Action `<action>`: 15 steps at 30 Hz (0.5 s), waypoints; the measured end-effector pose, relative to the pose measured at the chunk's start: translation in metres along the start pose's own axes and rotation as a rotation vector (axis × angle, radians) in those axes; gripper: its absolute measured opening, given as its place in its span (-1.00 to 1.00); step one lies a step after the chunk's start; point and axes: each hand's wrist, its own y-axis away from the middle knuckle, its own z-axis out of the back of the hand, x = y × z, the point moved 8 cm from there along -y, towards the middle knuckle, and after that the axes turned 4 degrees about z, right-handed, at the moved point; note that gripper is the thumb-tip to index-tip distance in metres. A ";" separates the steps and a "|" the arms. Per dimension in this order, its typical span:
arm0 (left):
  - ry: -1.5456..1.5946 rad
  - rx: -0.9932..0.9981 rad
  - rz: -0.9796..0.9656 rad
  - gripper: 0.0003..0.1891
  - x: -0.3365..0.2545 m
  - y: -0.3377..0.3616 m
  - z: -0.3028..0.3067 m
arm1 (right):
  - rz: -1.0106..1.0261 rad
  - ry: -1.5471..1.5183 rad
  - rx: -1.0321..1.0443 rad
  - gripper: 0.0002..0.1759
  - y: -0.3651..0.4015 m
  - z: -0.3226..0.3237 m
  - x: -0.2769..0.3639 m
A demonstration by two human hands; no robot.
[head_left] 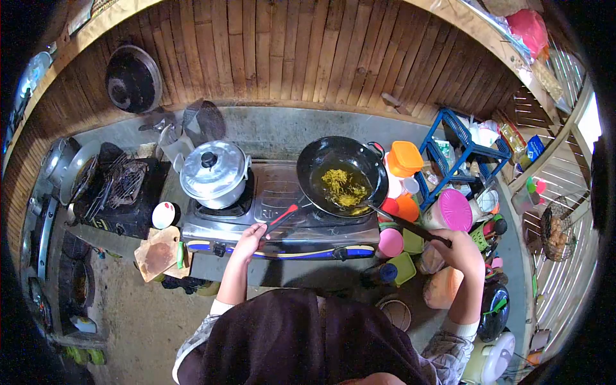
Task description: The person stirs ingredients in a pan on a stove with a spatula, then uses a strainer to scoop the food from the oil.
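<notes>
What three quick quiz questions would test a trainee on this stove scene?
1. True or false: the silver pot on the stove has its lid on.
2. Multiple choice: the right hand holds A) the long utensil that reaches into the wok; B) a pink lid; C) a chopping board.
3. Fill in: the left hand has its grip on the wok's ____.
Key: 1 true; 2 A; 3 handle.
</notes>
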 end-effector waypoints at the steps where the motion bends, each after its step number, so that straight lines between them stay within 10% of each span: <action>1: 0.000 0.010 0.003 -0.78 0.000 0.000 -0.001 | 0.002 0.017 0.007 -0.70 0.000 0.002 0.000; 15: -0.026 0.009 -0.010 -0.82 -0.003 0.006 -0.004 | 0.022 0.009 0.012 -0.69 -0.001 0.006 0.005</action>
